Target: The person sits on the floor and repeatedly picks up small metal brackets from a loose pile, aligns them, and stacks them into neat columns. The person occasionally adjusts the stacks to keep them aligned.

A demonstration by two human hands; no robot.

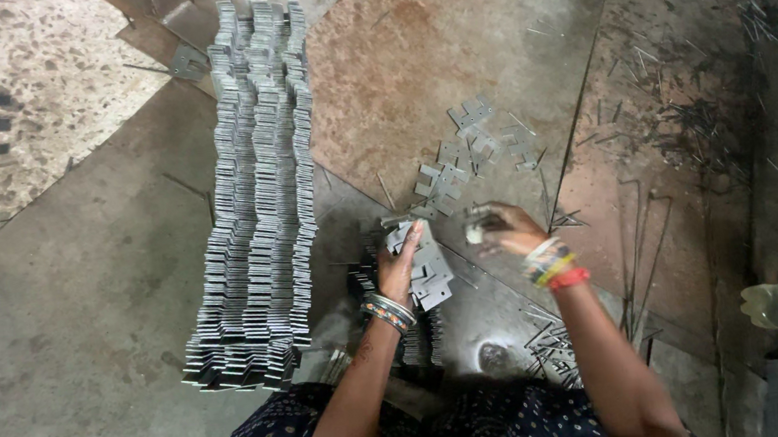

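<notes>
Your left hand [401, 265] grips some flat metal plates [425, 268] at frame centre; your right hand [506, 228] pinches one small metal piece [474, 234].

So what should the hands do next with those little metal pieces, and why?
Probably the right hand brings its small piece to the bunch of metal plates that the left hand steadies, since it hovers beside them and loose plates lie behind.
</notes>
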